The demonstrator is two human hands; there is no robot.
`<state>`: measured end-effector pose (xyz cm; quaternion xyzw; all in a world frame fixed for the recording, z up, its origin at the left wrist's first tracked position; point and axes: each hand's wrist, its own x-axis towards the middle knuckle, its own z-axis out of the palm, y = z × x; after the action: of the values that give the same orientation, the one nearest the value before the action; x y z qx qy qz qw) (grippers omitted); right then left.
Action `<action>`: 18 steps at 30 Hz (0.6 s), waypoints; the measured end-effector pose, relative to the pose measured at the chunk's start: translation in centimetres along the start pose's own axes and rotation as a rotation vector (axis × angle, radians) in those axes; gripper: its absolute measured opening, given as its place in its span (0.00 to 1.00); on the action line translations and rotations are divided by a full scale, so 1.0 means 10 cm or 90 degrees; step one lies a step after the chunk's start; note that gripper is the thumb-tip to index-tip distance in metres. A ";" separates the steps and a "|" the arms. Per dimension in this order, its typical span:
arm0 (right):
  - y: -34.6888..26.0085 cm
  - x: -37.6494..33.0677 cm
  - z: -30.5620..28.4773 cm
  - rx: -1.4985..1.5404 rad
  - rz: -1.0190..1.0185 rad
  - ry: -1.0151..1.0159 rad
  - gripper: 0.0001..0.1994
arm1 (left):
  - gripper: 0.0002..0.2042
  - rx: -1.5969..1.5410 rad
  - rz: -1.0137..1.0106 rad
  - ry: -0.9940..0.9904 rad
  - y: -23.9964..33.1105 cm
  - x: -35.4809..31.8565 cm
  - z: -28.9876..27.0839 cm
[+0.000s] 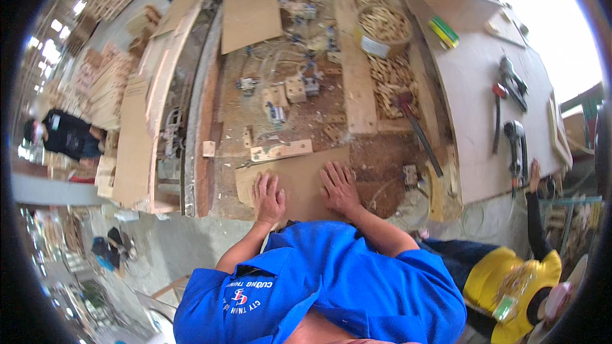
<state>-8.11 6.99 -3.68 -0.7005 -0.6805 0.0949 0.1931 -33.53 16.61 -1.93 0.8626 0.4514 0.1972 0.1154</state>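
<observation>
A sheet of brown cardboard (299,181) lies at the near edge of the wooden workbench, right in front of me. My left hand (268,197) rests flat on its left part, fingers stretched out and holding nothing. On the right part my right hand (340,188) lies palm down with spread fingers, also without a thing in it. Just beyond the cardboard is a narrow wood strip (281,150). Farther off stand small drilled wooden blocks (285,94) with metal clamps (311,84) beside them.
A bucket of wooden dowels (384,23) and a hammer (417,129) are at the right. Power tools (515,143) lie on the side table (475,89). Another cardboard sheet (252,18) is at the far left. A person in yellow (510,280) stands at the right.
</observation>
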 end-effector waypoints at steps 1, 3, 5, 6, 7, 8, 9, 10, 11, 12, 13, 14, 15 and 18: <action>-0.01 -0.02 0.01 0.006 0.003 0.001 0.32 | 0.27 0.012 0.002 -0.003 0.00 0.00 0.00; 0.02 -0.03 0.01 0.008 0.006 -0.007 0.32 | 0.27 0.027 -0.003 -0.016 0.03 0.03 0.01; 0.05 -0.04 0.03 0.000 0.007 -0.003 0.32 | 0.27 0.016 0.017 -0.005 0.06 0.07 0.00; 0.05 -0.04 0.04 -0.004 0.005 -0.001 0.32 | 0.27 0.020 0.023 -0.002 0.07 0.06 0.00; 0.06 -0.05 0.04 -0.009 0.002 0.002 0.32 | 0.27 0.023 0.029 0.001 0.09 0.06 0.00; 0.06 -0.05 0.03 -0.009 0.010 -0.025 0.32 | 0.27 0.028 0.033 0.006 0.11 0.07 -0.01; 0.05 -0.04 0.02 -0.006 0.017 -0.051 0.32 | 0.27 0.037 0.037 0.004 0.12 0.06 -0.01; 0.06 -0.04 0.00 -0.003 0.024 -0.078 0.33 | 0.27 0.039 0.043 0.004 0.13 0.07 -0.01; 0.05 -0.04 -0.01 0.003 0.024 -0.067 0.32 | 0.27 0.044 0.046 0.006 0.13 0.06 -0.01; 0.05 -0.05 -0.01 0.007 0.024 -0.056 0.32 | 0.27 0.049 0.049 0.009 0.13 0.06 -0.01; 0.05 -0.06 -0.02 0.012 0.023 -0.046 0.32 | 0.27 0.055 0.050 -0.002 0.14 0.05 -0.01; 0.04 -0.06 -0.02 0.008 0.025 -0.044 0.32 | 0.27 0.051 0.048 -0.007 0.15 0.05 -0.01; 0.04 -0.06 -0.02 0.004 0.027 -0.043 0.32 | 0.27 0.047 0.045 -0.013 0.15 0.05 -0.01; 0.05 -0.07 0.00 0.004 0.023 -0.024 0.31 | 0.26 0.054 0.052 -0.014 0.16 0.06 -0.01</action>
<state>-7.64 6.26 -3.98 -0.7102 -0.6709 0.1139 0.1806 -32.13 16.19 -1.10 0.8863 0.4228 0.1729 0.0756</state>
